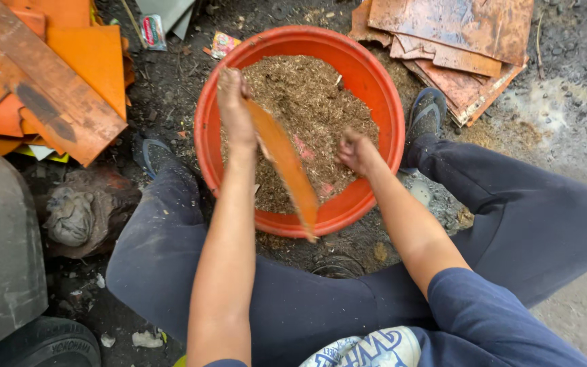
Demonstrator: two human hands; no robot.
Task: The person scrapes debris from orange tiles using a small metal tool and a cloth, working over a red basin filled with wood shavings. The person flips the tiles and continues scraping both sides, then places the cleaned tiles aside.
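A person squats on dark, dirty ground with an orange basin (pixel 206 129) between the knees, seen from the head camera looking straight down. The basin holds a heap of brown, sawdust-like mix (pixel 314 109), piled higher toward the far side. The left hand (pixel 234 102) is clamped around the upper end of a flat orange strip (pixel 285 163), whose long axis runs diagonally from that hand down and toward the person, its lower tip reaching over the basin's near rim. The right hand (pixel 356 151) is curled shut into a loose fist resting on the mix just right of the strip (whether it has a pinch of mix inside, I cannot tell). The two hands are apart, the strip lying between them, and only the left one touches it; the right is near its middle but clear of it. Both hands sit over the near half of the basin, with the bulk of the mix lying beyond them. A sandal (pixel 427 112) shows at the basin's right edge, rusty sheets (pixel 456 34) lie beyond it, and orange boards (pixel 49 75) are stacked at the far left.
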